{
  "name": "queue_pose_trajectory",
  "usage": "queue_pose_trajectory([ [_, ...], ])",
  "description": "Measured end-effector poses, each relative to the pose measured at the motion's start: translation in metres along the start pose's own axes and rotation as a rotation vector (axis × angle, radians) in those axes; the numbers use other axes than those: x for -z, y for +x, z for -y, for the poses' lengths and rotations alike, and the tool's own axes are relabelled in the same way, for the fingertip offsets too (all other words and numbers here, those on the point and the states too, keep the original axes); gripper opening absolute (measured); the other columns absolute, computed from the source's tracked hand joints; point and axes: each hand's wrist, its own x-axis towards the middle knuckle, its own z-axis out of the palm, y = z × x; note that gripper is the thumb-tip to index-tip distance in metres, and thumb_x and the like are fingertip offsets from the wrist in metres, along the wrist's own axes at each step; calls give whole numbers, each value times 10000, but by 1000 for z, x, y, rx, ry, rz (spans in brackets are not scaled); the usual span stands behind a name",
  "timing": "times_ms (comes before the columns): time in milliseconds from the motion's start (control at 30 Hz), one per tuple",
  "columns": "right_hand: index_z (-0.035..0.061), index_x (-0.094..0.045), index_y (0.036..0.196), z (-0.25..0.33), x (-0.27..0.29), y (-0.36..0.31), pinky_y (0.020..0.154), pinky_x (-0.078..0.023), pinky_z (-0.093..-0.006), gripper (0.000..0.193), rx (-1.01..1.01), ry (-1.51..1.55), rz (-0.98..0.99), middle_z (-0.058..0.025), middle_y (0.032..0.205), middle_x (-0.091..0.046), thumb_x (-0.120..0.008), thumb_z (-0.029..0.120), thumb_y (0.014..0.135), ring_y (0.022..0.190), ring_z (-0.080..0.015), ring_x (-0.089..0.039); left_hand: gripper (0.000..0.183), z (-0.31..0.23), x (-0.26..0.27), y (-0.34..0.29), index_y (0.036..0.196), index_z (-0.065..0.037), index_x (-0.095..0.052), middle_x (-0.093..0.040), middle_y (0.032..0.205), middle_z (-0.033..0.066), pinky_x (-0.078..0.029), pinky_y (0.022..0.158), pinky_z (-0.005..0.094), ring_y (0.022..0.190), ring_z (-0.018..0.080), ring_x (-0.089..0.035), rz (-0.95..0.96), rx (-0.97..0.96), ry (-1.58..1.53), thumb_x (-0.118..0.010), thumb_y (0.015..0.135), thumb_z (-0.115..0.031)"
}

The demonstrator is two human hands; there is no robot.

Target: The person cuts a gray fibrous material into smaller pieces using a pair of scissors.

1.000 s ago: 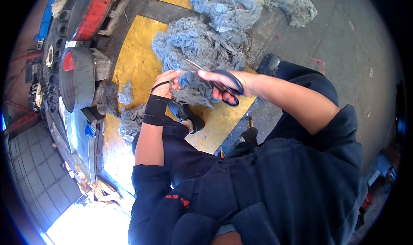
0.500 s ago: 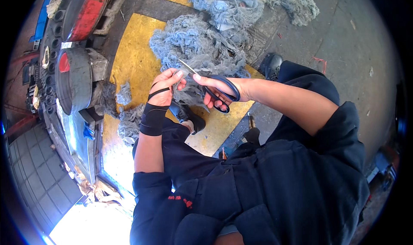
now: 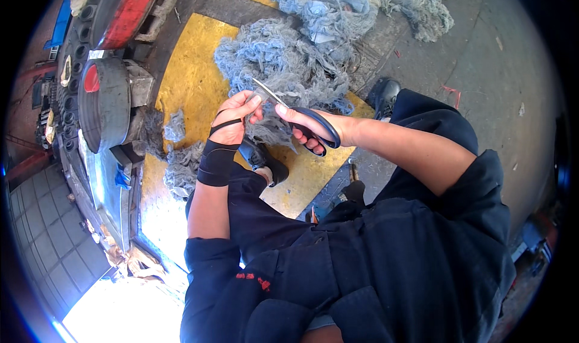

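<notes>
My right hand (image 3: 313, 130) grips black-handled scissors (image 3: 330, 129), fingers through the loops. Their blades point up and left, past the fingertips of my left hand (image 3: 234, 119). That hand is closed in a pinch, apparently on a wisp of grey threads (image 3: 265, 121) partly hidden by the fingers. A black wrist support (image 3: 215, 162) wraps my left wrist, with a strap across the palm. Just beyond both hands lies a large heap of tangled blue-grey threads (image 3: 265, 53).
More thread bundles (image 3: 338, 11) lie farther off, with small clumps (image 3: 184, 168) at the left. A yellow floor plate (image 3: 193, 59) lies under the heap. To the left stand a round drum-like part with a red spot (image 3: 105, 105) and a red-faced wheel (image 3: 129, 11). My shoes (image 3: 384, 96) flank the heap.
The scissors' handles have come closer together and the blades look more closed. My right hand has shifted slightly rightward; my left hand keeps its pinch.
</notes>
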Motion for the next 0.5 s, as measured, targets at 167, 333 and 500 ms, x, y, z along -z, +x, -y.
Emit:
queue_pose_trajectory([
  [167, 125, -374, 640, 4, -1, -4, 396, -330, -232, 713, 29, -4, -15, 14, 564, -358, -379, 832, 731, 447, -89, -379, 140, 0, -4, 1, 926, -41, -601, -565, 711, 1, -365, 612, 203, 667, 81, -504, -27, -16, -2, -578, 902, -177],
  [333, 133, -377, 628, 3, 0, -5, 356, -326, -236, 729, 20, -15, -46, 26, 521, -347, -438, 858, 664, 399, -90, -388, 136, 0, 6, 3, 969, -41, -589, -535, 731, -35, -424, 670, 201, 654, 48, -473, 13, -24, 44, -551, 920, -162],
  [500, 123, -385, 607, 9, 0, -13, 339, -345, -246, 735, 45, -57, -90, 15, 517, -367, -457, 853, 659, 375, -101, -406, 132, -7, 5, 2, 944, -44, -593, -523, 723, -37, -401, 649, 196, 653, 46, -457, 31, -16, 110, -553, 917, -167],
])
